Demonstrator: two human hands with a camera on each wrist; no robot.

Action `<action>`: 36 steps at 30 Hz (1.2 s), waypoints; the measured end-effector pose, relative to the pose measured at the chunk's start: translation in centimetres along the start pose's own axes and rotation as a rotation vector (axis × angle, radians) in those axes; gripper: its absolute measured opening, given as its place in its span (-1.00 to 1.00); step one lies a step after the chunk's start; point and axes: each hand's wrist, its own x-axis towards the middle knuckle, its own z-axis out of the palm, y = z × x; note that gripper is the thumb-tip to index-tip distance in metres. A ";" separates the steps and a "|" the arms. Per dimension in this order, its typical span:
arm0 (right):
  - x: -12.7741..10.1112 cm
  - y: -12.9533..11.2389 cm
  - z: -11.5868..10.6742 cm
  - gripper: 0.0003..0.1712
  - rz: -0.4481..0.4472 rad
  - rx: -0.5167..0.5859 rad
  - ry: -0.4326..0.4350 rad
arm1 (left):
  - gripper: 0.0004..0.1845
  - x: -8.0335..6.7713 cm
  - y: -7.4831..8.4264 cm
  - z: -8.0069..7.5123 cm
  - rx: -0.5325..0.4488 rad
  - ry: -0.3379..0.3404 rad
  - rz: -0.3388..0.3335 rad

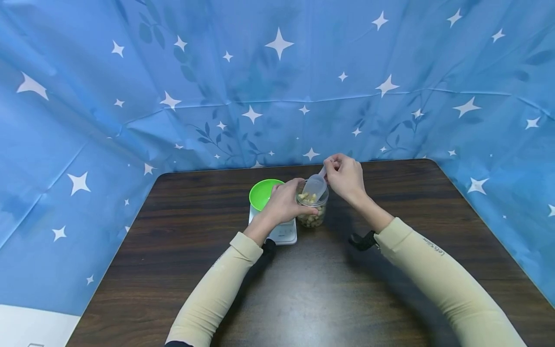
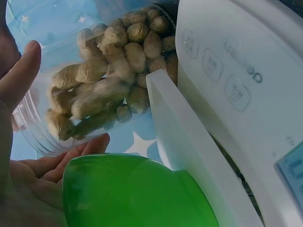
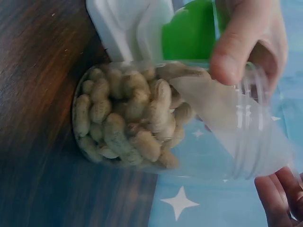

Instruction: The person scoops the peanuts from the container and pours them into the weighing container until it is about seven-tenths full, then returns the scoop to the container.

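From the head view, the left hand (image 1: 286, 200) wraps the clear plastic jar of unshelled peanuts (image 1: 312, 212), upright mid-table, right of the green bowl (image 1: 263, 192) on a white scale (image 1: 284, 233). The right hand (image 1: 344, 176) pinches a translucent plastic scoop (image 1: 315, 185), handle slanting up and far, bowl dipping into the jar's mouth.

The left wrist view shows fingers (image 2: 21, 75) curled round the jar wall (image 2: 94, 90).

The right wrist view shows the scoop (image 3: 222, 106) among the peanuts (image 3: 128, 118).

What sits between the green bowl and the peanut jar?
The left hand, curled round the peanut jar, fills the gap beside the green bowl in the head view.
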 end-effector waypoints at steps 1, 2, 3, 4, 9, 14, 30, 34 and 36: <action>0.0 0.0 0.1 -0.73 0.002 -0.007 -0.009 | -0.04 0.0 0.0 0.0 -0.002 0.000 0.001; -0.1 0.0 0.2 -0.74 0.006 -0.013 -0.014 | -0.04 0.0 0.0 0.0 -0.004 0.000 0.002; -0.1 0.1 0.2 -0.73 0.011 -0.016 -0.020 | -0.04 -0.1 0.0 0.0 -0.007 0.002 0.003; -0.1 0.1 0.3 -0.73 0.016 -0.017 -0.024 | -0.05 -0.1 0.0 0.0 -0.009 0.004 0.003; -0.1 0.0 0.3 -0.74 0.004 -0.021 -0.015 | -0.04 -0.1 -0.1 0.1 -0.011 0.008 0.003; -0.4 -0.5 0.6 -0.76 -0.179 -0.107 -0.025 | -0.04 -0.1 -0.1 0.1 -0.001 0.007 0.012; 0.1 -1.1 -0.1 -0.75 -0.019 -0.129 -0.118 | -0.04 0.1 -0.1 -0.2 -0.002 0.007 0.014; -0.5 -1.2 0.5 -0.77 -0.099 -0.173 -0.054 | -0.04 0.0 -0.1 -0.2 0.002 -0.003 0.008; -0.7 -1.4 0.8 -0.77 -0.155 -0.198 -0.054 | -0.04 0.0 -0.1 -0.2 0.004 -0.007 0.002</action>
